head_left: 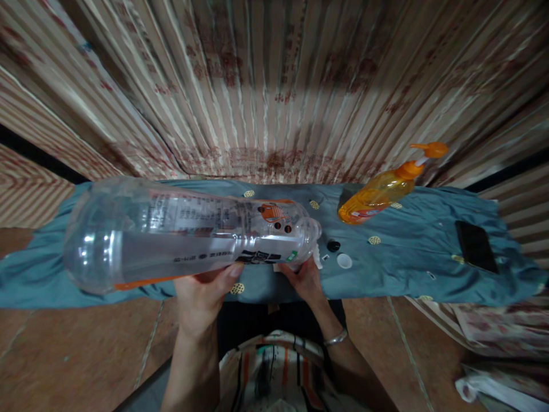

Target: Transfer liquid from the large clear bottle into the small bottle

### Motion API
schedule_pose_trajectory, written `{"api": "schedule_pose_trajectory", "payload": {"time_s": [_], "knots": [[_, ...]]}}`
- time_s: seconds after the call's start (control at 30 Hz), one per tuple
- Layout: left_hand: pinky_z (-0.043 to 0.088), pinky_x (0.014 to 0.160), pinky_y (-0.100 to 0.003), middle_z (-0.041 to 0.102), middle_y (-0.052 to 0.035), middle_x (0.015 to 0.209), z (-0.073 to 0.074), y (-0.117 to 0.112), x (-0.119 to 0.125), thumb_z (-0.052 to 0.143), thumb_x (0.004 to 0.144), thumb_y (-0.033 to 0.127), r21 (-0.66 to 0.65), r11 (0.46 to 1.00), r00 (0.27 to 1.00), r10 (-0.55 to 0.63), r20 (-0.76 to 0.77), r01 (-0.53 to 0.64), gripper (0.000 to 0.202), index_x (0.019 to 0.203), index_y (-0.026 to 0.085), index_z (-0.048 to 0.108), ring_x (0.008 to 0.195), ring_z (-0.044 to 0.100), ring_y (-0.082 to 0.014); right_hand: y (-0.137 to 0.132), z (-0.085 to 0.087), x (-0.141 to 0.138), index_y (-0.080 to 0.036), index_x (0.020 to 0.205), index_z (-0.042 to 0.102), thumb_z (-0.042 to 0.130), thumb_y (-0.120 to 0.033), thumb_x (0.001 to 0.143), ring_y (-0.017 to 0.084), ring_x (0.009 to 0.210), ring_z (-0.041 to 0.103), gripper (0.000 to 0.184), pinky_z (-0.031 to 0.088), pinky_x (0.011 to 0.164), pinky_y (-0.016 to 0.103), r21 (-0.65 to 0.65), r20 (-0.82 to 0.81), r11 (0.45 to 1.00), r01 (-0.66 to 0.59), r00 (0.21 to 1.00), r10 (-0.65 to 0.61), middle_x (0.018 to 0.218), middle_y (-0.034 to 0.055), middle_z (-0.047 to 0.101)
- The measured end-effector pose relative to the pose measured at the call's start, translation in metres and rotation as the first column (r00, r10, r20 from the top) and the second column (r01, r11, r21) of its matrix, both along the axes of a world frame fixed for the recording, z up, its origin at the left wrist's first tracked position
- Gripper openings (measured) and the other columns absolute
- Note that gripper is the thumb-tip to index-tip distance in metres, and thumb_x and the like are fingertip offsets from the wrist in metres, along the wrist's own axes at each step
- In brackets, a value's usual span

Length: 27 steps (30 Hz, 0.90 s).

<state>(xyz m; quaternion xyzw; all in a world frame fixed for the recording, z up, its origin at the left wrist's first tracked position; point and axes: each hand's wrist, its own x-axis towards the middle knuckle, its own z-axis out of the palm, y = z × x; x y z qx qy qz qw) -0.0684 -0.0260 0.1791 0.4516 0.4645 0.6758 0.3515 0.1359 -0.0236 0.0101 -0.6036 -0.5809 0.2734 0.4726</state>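
A large clear plastic bottle lies on its side in the air above the cloth, its base to the left and its uncapped neck to the right. Dark and orange print covers its wall. My left hand is closed round its near side, the thumb on the wall and the other fingers hidden behind. Close to the neck, my right hand has its fingers bent under the bottle, with a bit of white tissue showing by them. A black cap and a small white round lid sit just right of the neck.
An orange pump bottle stands at the back right of the blue-green cloth. A black phone lies at the right end. Patterned curtains hang behind. A white object is low at the right.
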Motion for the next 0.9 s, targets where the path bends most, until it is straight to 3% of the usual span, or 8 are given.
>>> {"api": "schedule_pose_trajectory", "payload": {"time_s": [0.3, 0.6, 0.9], "knots": [[0.068, 0.097, -0.05, 0.084, -0.0068, 0.108, -0.0038, -0.0012, -0.003, 0.098, 0.065, 0.058, 0.001, 1.0, 1.0, 0.002, 0.0, -0.002, 0.07, 0.125, 0.031, 0.075, 0.108, 0.082, -0.036, -0.0004, -0.0003, -0.0006, -0.018, 0.155, 0.05, 0.078, -0.06, 0.089, 0.037, 0.136, 0.071, 0.082, 0.06, 0.114, 0.054, 0.024, 0.006, 1.0, 0.007, 1.0, -0.008, 0.146, 0.0199, 0.071], [0.07, 0.093, -0.049, 0.084, -0.0051, 0.107, -0.0068, -0.0008, -0.0052, 0.097, 0.063, 0.063, -0.017, 1.0, 0.999, 0.015, -0.031, -0.016, 0.081, 0.134, 0.032, 0.073, 0.098, 0.083, -0.0346, 0.0011, 0.0038, 0.0001, -0.017, 0.153, 0.053, 0.077, -0.058, 0.089, 0.037, 0.135, 0.071, 0.08, 0.061, 0.114, 0.053, 0.018, -0.013, 1.0, -0.018, 1.0, 0.018, 0.145, 0.0205, 0.072], [0.068, 0.102, -0.053, 0.083, -0.0051, 0.114, -0.0025, 0.0002, -0.0031, 0.099, 0.061, 0.059, 0.003, 1.0, 1.0, 0.005, -0.004, -0.005, 0.084, 0.136, 0.035, 0.071, 0.113, 0.081, -0.0383, 0.0001, 0.0032, 0.0002, -0.018, 0.156, 0.051, 0.078, -0.057, 0.089, 0.037, 0.139, 0.068, 0.082, 0.057, 0.117, 0.057, 0.005, -0.011, 1.0, -0.011, 1.0, 0.011, 0.147, 0.0199, 0.07]]}}
